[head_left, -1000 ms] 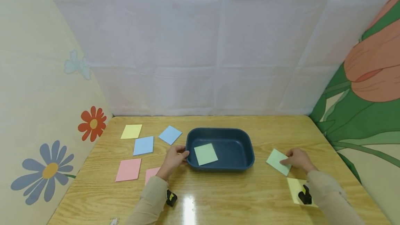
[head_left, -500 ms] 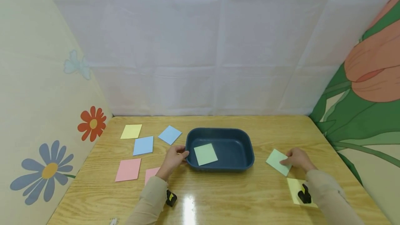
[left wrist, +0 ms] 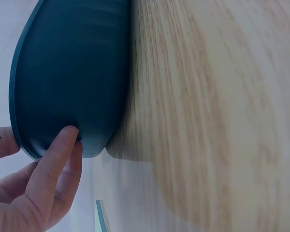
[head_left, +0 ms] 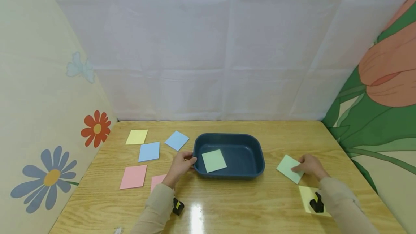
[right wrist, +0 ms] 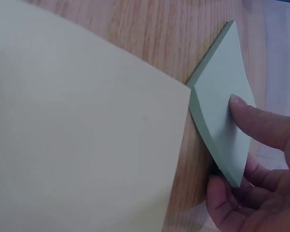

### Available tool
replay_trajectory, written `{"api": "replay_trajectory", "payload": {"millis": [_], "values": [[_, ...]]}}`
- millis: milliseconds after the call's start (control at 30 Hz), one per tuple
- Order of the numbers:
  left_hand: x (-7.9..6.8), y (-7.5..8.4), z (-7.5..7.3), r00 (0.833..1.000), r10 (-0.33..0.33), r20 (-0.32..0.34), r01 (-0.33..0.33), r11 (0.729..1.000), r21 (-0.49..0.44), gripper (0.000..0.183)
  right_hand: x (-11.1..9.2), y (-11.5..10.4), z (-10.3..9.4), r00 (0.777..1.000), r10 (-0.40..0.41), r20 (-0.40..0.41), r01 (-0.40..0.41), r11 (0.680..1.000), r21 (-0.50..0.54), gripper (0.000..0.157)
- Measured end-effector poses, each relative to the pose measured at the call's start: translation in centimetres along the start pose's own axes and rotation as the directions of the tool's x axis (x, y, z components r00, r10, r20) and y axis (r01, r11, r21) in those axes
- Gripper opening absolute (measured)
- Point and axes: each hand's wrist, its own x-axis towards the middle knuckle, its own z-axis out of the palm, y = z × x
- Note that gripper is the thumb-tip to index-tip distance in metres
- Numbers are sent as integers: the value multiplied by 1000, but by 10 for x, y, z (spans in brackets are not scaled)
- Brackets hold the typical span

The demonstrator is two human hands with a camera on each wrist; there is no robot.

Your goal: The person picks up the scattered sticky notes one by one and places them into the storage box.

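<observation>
A dark blue rectangular bin [head_left: 243, 156] stands mid-table with a green sticky note pad [head_left: 214, 160] lying in its left half. My left hand [head_left: 180, 166] grips the bin's left end; in the left wrist view its fingers [left wrist: 53, 164] lie against the outer wall and the thumb is at the rim. To the right of the bin, my right hand [head_left: 311, 167] pinches a second green sticky note pad [head_left: 288, 168]. In the right wrist view the thumb lies on top of that green pad [right wrist: 222, 101], with fingers curled beneath its edge.
Left of the bin lie two blue pads [head_left: 149, 151], a yellow pad [head_left: 136, 137] and two pink pads [head_left: 133, 177], one partly behind the left arm. Under the right wrist lies another yellow pad [head_left: 305, 198]. A white cloth [head_left: 208, 53] hangs behind the table.
</observation>
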Motion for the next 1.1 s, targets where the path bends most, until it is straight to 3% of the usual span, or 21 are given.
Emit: {"api": "replay_trajectory", "payload": {"millis": [267,567,767,1100], "values": [[0,2,0,1000,-1,-3,1,1000,-5,26,0,5,-2,1000,-23,-13,23,1000,3,50],[2,0,0,1000,-11,-10,11,1000,3,27,-7,2,-6,999,-30,-41,36,986,162,44],[1,1,0,1000,-5,-21,5,1000,-16,27,-11,0,-9,1000,-10,-17,14,965,261,43],[1,0,0,1000,-14,-14,14,1000,-16,29,-12,-2,-12,1000,16,-4,-14,954,300,44]]}}
